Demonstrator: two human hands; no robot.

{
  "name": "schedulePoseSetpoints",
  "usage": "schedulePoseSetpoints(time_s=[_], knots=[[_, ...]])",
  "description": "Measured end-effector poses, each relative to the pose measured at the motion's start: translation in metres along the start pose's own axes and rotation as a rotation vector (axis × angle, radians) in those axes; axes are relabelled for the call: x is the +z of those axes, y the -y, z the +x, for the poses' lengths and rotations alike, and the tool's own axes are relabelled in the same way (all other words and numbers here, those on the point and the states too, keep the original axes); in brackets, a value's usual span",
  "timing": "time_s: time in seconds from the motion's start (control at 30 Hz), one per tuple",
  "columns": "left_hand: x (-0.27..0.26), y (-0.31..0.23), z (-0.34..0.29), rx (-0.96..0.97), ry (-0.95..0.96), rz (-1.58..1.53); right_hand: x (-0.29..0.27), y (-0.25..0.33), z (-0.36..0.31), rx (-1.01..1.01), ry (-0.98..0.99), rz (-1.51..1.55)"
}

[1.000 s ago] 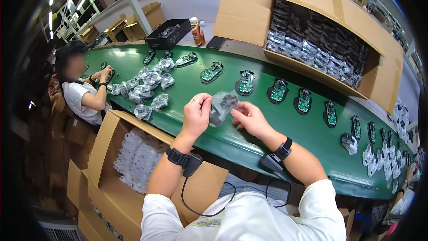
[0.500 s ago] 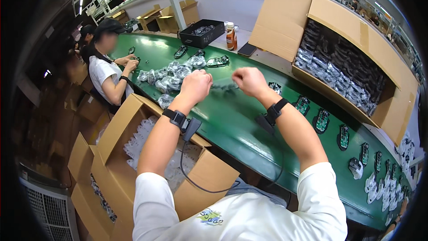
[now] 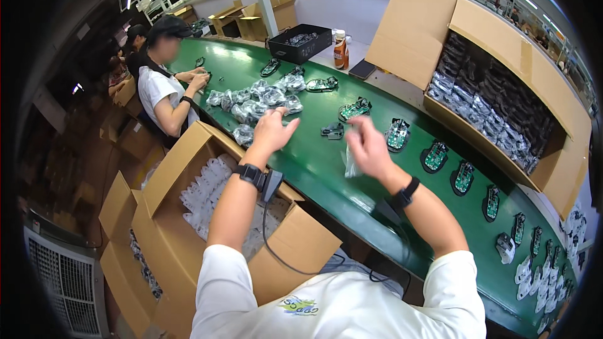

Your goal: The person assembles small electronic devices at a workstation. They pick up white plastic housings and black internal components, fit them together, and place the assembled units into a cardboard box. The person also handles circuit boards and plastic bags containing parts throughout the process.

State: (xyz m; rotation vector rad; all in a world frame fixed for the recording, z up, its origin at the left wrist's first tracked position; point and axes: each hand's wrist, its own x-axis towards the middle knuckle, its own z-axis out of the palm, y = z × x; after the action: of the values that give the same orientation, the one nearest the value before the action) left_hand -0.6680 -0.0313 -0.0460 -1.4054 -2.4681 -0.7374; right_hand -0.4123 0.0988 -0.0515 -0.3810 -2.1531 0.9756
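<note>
My left hand [image 3: 273, 133] hovers above the green conveyor with thumb and fingers apart, holding nothing. It is beside a pile of dark parts in clear plastic bags [image 3: 254, 110]. My right hand [image 3: 372, 150] is closed, somewhat blurred, with a clear, limp plastic bag [image 3: 350, 164] hanging from its fingers. Between my hands a small dark plastic part [image 3: 332, 130] lies unwrapped on the belt. Just beyond it sits a mouse base with a green circuit board [image 3: 355, 108]; another such base [image 3: 397, 135] lies to the right of my right hand.
More mouse bases [image 3: 463, 177] line the conveyor [image 3: 377, 232] toward the right. A large carton of bagged parts [image 3: 527, 179] stands at the far right; an open carton of pale pieces [image 3: 173, 172] is at my left. A co-worker [image 3: 164, 81] works at the far left, near a black bin [image 3: 286, 53].
My hands have moved apart and lower, the left now spread. The dark part, blurred between my hands before, lies on the belt, and the bag hangs from my right hand. The view has shifted.
</note>
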Motion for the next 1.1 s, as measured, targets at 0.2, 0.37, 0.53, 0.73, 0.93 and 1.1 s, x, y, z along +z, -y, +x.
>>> schedulePoseSetpoints(time_s=[0.2, 0.37, 0.53, 0.73, 0.93, 1.1], knots=[[0.023, 0.028, -0.003, -0.098, 0.187, -0.090, -0.011, -0.042, -0.059, -0.366, 0.264, -0.473], [0.019, -0.054, -0.035, -0.001, 0.373, -1.165, -0.029, -0.029, -0.056, 0.190, 0.118, 0.162], [0.027, -0.106, -0.074, -0.151, 0.483, -1.515, -0.020, -0.036, -0.060, 0.266, 0.154, 0.603], [0.049, -0.106, -0.077, -0.343, 0.337, -1.428, -0.032, -0.019, -0.064, 0.393, 0.308, 0.855], [0.050, -0.112, -0.075, -0.300, 0.366, -1.251, -0.026, -0.047, -0.063, 0.456, 0.302, 0.607], [0.045, -0.125, -0.077, -0.431, 0.281, -1.402, -0.019, -0.037, -0.067, 0.237, 0.218, 0.491]])
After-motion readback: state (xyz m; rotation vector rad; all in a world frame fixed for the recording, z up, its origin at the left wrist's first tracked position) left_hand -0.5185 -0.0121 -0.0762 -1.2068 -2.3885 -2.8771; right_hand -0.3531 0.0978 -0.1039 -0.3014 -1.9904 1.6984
